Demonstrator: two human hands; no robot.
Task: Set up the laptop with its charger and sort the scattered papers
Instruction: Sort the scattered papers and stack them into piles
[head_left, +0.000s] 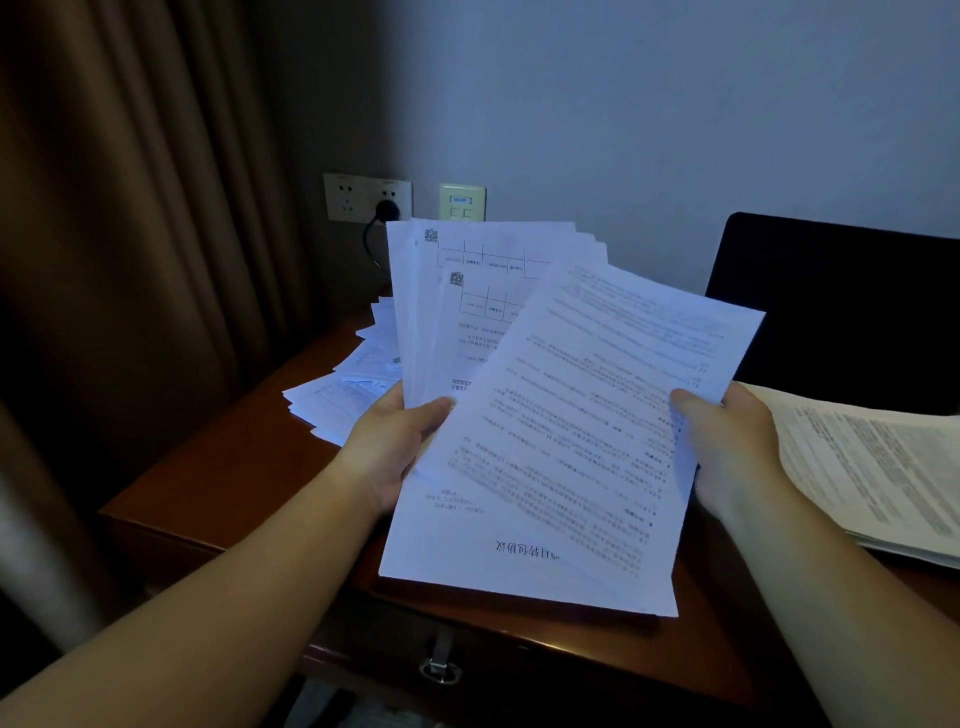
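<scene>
Holding a fanned sheaf (519, 364) above the desk's (218, 467) front edge, left hand (395, 447) gripping the stack and right hand (727, 441) pinching the top sheet, risks loose pages slipping floorward.

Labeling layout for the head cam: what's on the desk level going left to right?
Curtain → loose paper pile on the desk → left hand gripping a fanned stack → right hand holding the front sheet → sorted stack below the laptop.
</scene>
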